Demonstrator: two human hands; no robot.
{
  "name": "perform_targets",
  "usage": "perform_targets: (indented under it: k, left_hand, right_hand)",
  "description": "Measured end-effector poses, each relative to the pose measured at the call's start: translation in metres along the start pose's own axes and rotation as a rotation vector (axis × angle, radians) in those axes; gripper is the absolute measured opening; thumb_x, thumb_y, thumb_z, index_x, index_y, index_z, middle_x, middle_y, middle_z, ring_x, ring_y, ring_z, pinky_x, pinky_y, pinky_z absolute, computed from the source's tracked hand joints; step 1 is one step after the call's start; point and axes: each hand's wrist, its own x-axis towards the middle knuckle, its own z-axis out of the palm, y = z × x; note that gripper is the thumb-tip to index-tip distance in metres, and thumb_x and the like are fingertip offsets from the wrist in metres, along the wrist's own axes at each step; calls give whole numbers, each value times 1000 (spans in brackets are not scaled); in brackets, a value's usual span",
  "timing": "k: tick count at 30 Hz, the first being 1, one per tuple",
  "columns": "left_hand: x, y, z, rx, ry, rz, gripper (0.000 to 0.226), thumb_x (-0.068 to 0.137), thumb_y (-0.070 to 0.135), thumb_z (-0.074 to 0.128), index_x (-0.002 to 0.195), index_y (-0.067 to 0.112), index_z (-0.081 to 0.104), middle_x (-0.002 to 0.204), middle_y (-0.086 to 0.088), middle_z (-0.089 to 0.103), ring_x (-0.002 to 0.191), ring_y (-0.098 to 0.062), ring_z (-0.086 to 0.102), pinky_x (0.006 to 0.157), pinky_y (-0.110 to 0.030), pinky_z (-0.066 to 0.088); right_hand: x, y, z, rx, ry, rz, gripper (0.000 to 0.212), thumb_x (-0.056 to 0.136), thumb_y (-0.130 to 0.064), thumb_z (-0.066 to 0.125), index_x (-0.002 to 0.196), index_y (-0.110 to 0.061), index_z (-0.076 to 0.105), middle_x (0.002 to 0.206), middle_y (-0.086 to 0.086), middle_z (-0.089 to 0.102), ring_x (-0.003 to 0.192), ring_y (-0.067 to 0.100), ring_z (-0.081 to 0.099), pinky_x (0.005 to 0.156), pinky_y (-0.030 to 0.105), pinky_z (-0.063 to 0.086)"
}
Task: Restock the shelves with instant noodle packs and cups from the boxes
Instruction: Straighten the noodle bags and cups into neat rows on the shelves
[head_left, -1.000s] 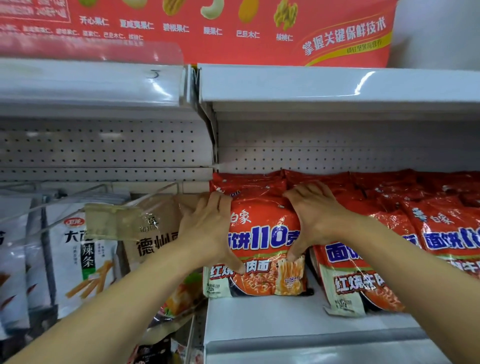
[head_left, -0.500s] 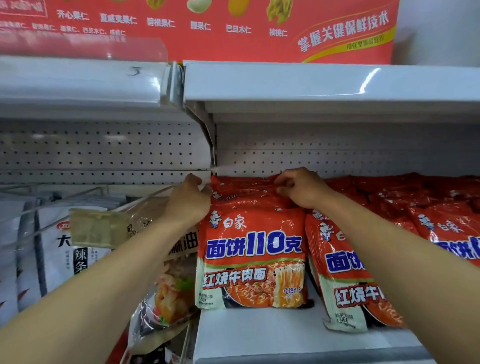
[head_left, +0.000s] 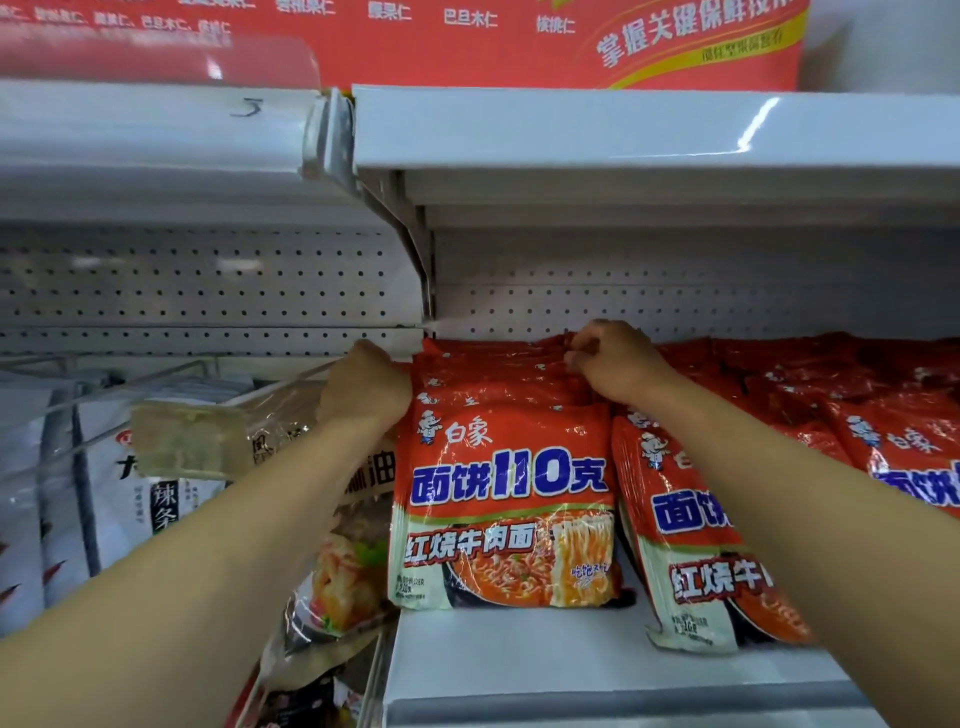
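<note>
Noodle packs (head_left: 506, 499) hide both hands' fingers behind their tops.

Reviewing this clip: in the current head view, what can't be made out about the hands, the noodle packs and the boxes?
- Left hand: fingers hidden behind its own back at the stack's left edge; grip unclear.
- Packs behind the front noodle pack: only top edges show, count unclear.
- Rightmost noodle pack: cut off by the frame edge.
- Boxes: not in view.
- Fine print on the front pack: too small.
</note>
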Motion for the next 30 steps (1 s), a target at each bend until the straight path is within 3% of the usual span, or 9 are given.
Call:
perform_targets:
  k: [4, 6, 8, 10, 16, 23, 26, 28, 30]
  left_hand:
    - [-48, 4, -21, 71, -5, 319, 52, 89, 45, 57, 133, 23, 39, 137, -7, 41, 125, -28, 44, 101, -49, 43]
    - [-87, 4, -26, 251, -117, 557, 72, 79, 53, 66, 138, 32, 31, 147, 2, 24, 138, -22, 20, 115, -48, 21]
    - [-114, 1, -19, 427, -255, 684, 99, 68, 59, 73, 144, 38, 14, 153, 13, -2, 142, -16, -3, 116, -47, -3]
    - [-125, -5, -7, 564, -303, 716, 116, 63, 58, 77, 146, 38, -1, 153, 12, -18, 143, -20, -17, 112, -49, -11]
    - [-125, -8, 11, 663, -223, 628, 128, 64, 56, 79, 147, 34, -16, 152, 0, -28, 142, -28, -23, 113, -59, 4]
    - [-127, -8, 19, 680, -127, 596, 128, 65, 63, 74, 145, 36, -23, 151, -3, -28, 144, -28, -16, 113, -58, 13]
    - [-129, -7, 20, 700, -109, 595, 128, 66, 64, 73, 144, 34, -23, 152, -4, -25, 144, -29, -13, 113, -57, 15]
    - [-128, -7, 20, 710, -101, 581, 130, 64, 65, 73, 143, 32, -24, 152, -5, -25, 144, -29, -14, 114, -56, 14]
    - [-126, -7, 20, 715, -97, 535, 136, 60, 67, 74, 143, 30, -27, 153, -6, -26, 144, -29, -17, 114, -57, 13]
  right_hand:
    - [-16, -1, -16, 57, -89, -30, 39, 94, -16, 57, 132, -17, 50, 136, 5, 52, 122, 21, 49, 95, 27, 40]
    - [-26, -2, -20, 5, -161, -72, 37, 93, -20, 59, 130, -18, 53, 137, 3, 50, 124, 21, 47, 95, 27, 37]
    - [-33, -4, -23, -80, -208, -90, 37, 92, -30, 60, 127, -20, 56, 136, 3, 49, 123, 22, 47, 99, 30, 38]
    - [-35, -6, -23, -140, -247, -75, 36, 94, -33, 56, 128, -19, 54, 136, 5, 49, 123, 23, 48, 100, 32, 39]
    - [-29, -4, -17, -175, -209, -100, 20, 92, -17, 59, 112, -16, 60, 125, 4, 56, 113, 20, 52, 90, 26, 40]
    - [-30, 1, -3, -220, 33, -162, 4, 91, -17, 62, 93, -18, 59, 113, 3, 64, 108, 21, 56, 100, 41, 42]
    - [-31, -1, -15, -39, -49, -134, 28, 90, -24, 64, 116, -16, 58, 125, 6, 57, 113, 21, 54, 96, 33, 44]
    - [-38, -2, -28, 31, -208, -115, 62, 78, -33, 75, 132, -21, 45, 136, 7, 44, 122, 24, 47, 97, 32, 43]
    - [-49, -4, -34, -159, -380, -105, 98, 61, -42, 86, 141, -26, 31, 144, 4, 32, 131, 25, 38, 107, 41, 38]
